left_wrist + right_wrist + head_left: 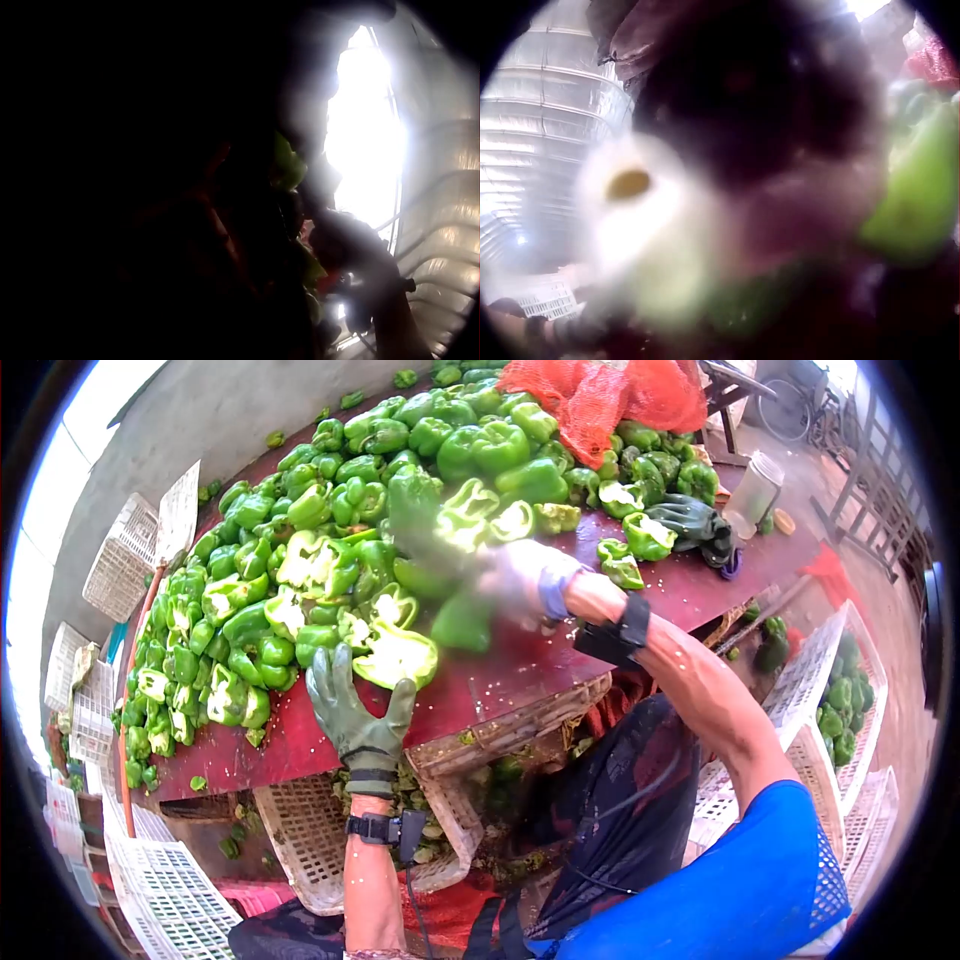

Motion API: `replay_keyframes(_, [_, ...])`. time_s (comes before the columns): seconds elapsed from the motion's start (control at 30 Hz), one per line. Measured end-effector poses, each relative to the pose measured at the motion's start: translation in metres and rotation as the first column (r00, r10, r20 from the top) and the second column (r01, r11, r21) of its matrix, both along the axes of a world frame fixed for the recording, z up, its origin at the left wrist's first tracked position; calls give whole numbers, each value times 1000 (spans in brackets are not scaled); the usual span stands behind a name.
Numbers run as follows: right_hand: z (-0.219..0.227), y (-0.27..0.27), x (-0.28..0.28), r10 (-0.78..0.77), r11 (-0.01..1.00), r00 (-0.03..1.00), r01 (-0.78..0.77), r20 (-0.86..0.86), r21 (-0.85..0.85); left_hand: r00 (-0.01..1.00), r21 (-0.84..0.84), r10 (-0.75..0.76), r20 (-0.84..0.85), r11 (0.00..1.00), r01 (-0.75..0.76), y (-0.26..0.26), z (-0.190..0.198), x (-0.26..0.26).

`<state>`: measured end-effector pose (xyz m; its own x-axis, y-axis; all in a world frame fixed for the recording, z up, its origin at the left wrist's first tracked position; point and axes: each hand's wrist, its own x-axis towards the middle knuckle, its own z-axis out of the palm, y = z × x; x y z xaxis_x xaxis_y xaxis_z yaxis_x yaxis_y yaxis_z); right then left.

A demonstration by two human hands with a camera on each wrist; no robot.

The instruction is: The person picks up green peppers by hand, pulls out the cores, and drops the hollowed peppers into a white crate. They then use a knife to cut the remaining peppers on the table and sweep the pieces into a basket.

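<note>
A large pile of green bell peppers (350, 500), some cut open with pale insides, covers much of the dark red table (500, 685). My left hand (362, 715), in a dark green glove, has its fingers straight and thumb spread at the pile's near edge. Between thumb and fingers, just beyond them, lies a cut pepper half (397, 657). My right hand (520, 578), in a pale glove with a lilac cuff, is blurred over the pile. A blurred green pepper (463, 622) is beside it; I cannot tell what this hand holds. The left wrist view is mostly dark.
A red mesh bag (610, 405) lies at the back of the pile. On the right are a dark glove (695, 528) and a clear jar (755, 490). White plastic crates (300, 850) stand below the table's front edge, with others on both sides.
</note>
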<state>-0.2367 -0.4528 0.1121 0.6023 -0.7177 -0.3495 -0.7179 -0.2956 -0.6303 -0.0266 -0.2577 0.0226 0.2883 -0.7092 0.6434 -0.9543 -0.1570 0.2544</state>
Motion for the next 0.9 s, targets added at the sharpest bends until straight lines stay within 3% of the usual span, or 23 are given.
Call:
replay_keyframes(0.07, [-13, 8, -20, 194, 884, 981, -184, -21, -430, 1000, 14, 5, 26, 1000, -6, 0, 1, 0])
replay_keyframes(0.13, [-15, 10, -33, 119, 822, 989, -48, 88, -567, 1000, -2, 12, 16, 1000, -11, -1, -2, 0])
replay_keyframes(0.17, [-15, 13, -38, 88, 783, 986, 21, 145, -621, 1000, 4, 23, 10, 1000, -23, -2, -3, -1])
replay_keyframes(0.2, [-8, 9, -45, 31, 821, 996, 21, 80, -571, 999, 8, 34, 5, 999, -34, -1, -3, -2])
replay_keyframes(0.27, [-12, -4, -48, 40, 822, 999, -21, 21, -569, 999, 32, 30, 28, 999, -31, 0, 2, -5])
replay_keyframes(0.37, [-31, -13, -31, 145, 790, 985, -58, 94, -611, 999, 38, 26, 37, 999, -28, 0, 2, -5])
replay_keyframes(0.47, [-9, -53, -42, 386, 379, 910, -305, -150, -874, 999, 31, 31, 28, 999, -32, 0, -1, -4])
replay_keyframes(0.5, [4, -65, -43, 140, 544, 989, -111, -41, -832, 999, 31, 39, -4, 999, -39, 0, 0, -6])
replay_keyframes(0.53, [13, -79, -43, -126, 645, 991, 113, 40, -755, 1000, 32, 29, 5, 999, -29, 0, -1, -6])
replay_keyframes(0.6, [-3, -134, -44, -166, 568, 981, 14, -99, -823, 999, 38, 6, 32, 999, -7, -2, 0, -3])
replay_keyframes(0.67, [-17, -156, -33, 15, 647, 990, -118, -141, -753, 999, 52, 18, 34, 998, -20, -2, 1, -3])
replay_keyframes(0.8, [-13, -176, -6, -67, 798, 919, -184, -388, -574, 999, 66, 12, 31, 998, -14, -1, 1, -2])
replay_keyframes(0.9, [-13, -169, -9, -159, 783, 907, -125, -391, -609, 1000, 35, 17, 24, 999, -18, -3, -1, 0])
